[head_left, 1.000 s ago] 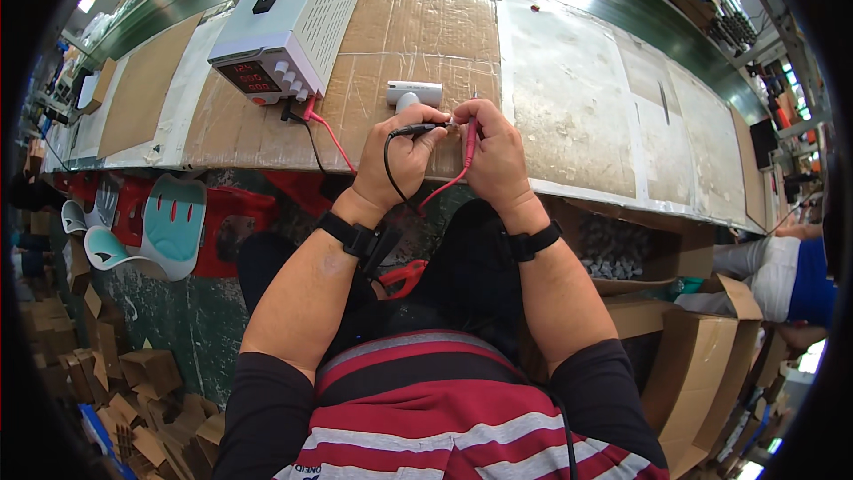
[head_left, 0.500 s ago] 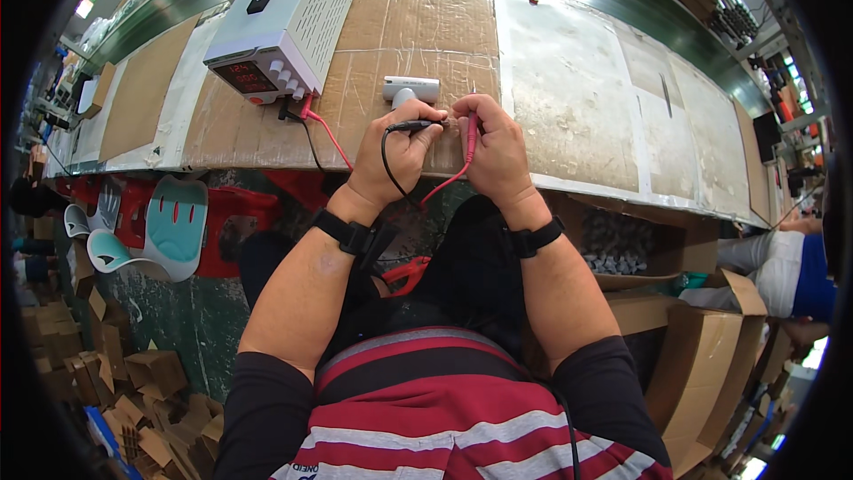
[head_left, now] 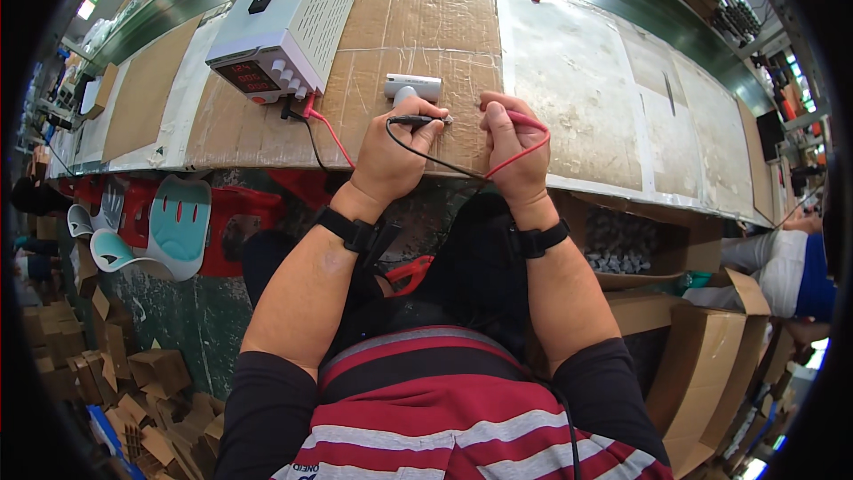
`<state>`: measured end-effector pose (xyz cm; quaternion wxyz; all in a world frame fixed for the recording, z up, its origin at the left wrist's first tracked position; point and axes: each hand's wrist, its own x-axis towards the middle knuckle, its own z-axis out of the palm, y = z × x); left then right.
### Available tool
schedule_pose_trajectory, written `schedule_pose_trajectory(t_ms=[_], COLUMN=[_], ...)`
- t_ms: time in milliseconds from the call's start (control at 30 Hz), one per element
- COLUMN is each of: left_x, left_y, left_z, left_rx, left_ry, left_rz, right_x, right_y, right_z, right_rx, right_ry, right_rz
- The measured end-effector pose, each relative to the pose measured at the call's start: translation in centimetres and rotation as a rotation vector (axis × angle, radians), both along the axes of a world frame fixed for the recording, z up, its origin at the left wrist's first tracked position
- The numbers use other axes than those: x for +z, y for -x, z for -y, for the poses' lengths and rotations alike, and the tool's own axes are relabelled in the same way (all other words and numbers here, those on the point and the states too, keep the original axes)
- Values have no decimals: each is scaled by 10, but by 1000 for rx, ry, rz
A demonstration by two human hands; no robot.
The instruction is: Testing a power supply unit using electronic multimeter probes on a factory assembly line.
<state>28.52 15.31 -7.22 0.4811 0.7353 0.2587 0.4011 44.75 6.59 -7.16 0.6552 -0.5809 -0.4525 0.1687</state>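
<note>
My left hand (head_left: 394,153) is closed on a black test probe (head_left: 410,120). A small pale metallic piece (head_left: 448,120) shows at the probe's tip, by the fingertips. My right hand (head_left: 519,158) is closed around a red test probe (head_left: 526,118), whose red lead (head_left: 508,161) loops down below the fingers. The hands are apart, over the near edge of the cardboard-covered bench (head_left: 426,36). Just beyond my left fingers lies a grey T-shaped device with a cylindrical head (head_left: 413,86); its lower part is partly hidden by that hand.
A white bench power supply (head_left: 280,36) with a lit red display stands at the left, with red and black leads plugged in. Teal-and-white chair (head_left: 178,224) at left below the bench. Open carton (head_left: 702,249) of small grey parts at right, near another person's legs (head_left: 773,267).
My right hand has moved right, away from my left hand, and turned so the red probe now tilts over it. The left hand is nearly where it was.
</note>
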Motion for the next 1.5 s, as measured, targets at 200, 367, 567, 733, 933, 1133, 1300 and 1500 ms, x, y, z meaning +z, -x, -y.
schedule_pose_trajectory(t_ms=[200, 367, 567, 733, 933, 1133, 1300, 1500], left_x=[-1, 0, 0, -9, 3, -2, -1, 0], left_y=[0, 0, -3, -1, -3, 3, 2, 0], left_z=[-1, 0, 0, -3, 6, 8, 8, 8], left_rx=[44, 79, 91, 94, 143, 211, 199, 195], left_ry=[-73, -117, -110, -107, -158, -194, -194, -199], left_rz=[-25, -52, -38, -11, -112, -77, -86, -92], right_x=[3, 5, 2, -6, 0, -1, -1, 1], right_y=[4, 3, 0, 4, -5, 0, -3, -2], right_z=[0, 1, -1, -9, 0, -6, -7, -7], right_rx=[114, 139, 119, 143, 105, 151, 159, 134], right_ry=[116, 164, 172, 151, 189, 135, 147, 136], right_rz=[-161, -77, -6, 13, 10, 92, 52, 102])
